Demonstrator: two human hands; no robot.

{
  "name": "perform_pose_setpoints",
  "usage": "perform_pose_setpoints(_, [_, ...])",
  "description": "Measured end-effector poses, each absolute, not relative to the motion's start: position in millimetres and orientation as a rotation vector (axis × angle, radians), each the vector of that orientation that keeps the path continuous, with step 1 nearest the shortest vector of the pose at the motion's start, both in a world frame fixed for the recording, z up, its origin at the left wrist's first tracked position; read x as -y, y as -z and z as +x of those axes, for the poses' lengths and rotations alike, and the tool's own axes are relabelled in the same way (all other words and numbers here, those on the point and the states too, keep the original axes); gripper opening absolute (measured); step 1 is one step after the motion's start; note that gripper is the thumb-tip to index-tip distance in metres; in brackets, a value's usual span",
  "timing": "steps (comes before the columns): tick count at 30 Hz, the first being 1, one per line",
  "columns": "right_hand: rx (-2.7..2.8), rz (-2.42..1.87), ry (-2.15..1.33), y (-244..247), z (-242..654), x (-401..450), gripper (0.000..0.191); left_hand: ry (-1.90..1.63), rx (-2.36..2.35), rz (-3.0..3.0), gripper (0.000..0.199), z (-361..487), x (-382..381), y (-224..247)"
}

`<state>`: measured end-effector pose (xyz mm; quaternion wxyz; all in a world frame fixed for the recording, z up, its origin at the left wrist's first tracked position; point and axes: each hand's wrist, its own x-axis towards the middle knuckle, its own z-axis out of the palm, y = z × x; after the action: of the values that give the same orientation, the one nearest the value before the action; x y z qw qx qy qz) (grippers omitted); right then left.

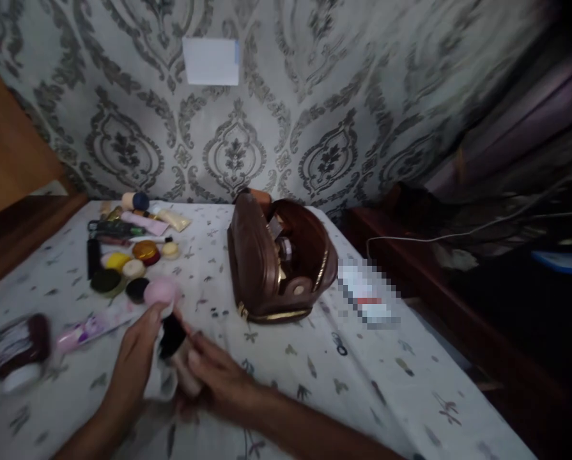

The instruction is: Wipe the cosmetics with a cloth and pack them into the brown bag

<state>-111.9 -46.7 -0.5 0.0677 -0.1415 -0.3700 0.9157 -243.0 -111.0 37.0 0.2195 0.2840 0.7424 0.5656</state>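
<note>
My right hand (221, 370) is closed around a beige bottle with a black cap (188, 372), probably foundation, tilted with its cap away from me. Pinched in my left hand (135, 348) is a white cloth or wipe (160, 382), pressed against the bottle's left side. Just beyond my left fingertips lies a round pink container (162, 289). A pink-and-white tube (94, 327) rests left of that hand. Further off, a brown cosmetic bag (253, 255) stands unzipped, with several small items inside.
Several jars and tubes (144, 223) cluster at the back left of the cloth-covered table (286, 396). A dark red bottle with a white cap (22, 348) lies at the near left. Right of the bag sits a blurred-out packet (369, 294). A patterned wall rises behind.
</note>
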Motion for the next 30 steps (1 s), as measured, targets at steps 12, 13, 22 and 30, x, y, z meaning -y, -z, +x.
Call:
perform_pose_setpoints(12, [1.225, -0.425, -2.596, -24.6, -107.5, 51.6, 0.037, -1.739, -1.791, 0.787, 0.062, -237.4, 110.3, -56.2])
perform_pose_setpoints(13, [1.214, -0.421, -2.599, -24.7, -107.7, 51.9, 0.037, -1.755, -1.779, 0.779, 0.061, -238.6, 110.2, -53.9])
perform_pose_setpoints(22, [1.206, -0.372, -2.532, -24.2, -111.4, 52.7, 0.038, -1.743, -1.926, 0.823, 0.060, -234.3, 110.4, -48.3])
perform_pose_setpoints(30, [1.215, -0.444, -2.326, -17.0, -112.8, 49.0, 0.037, -1.602, -1.925, 1.084, 0.061, -223.6, 116.4, -37.3])
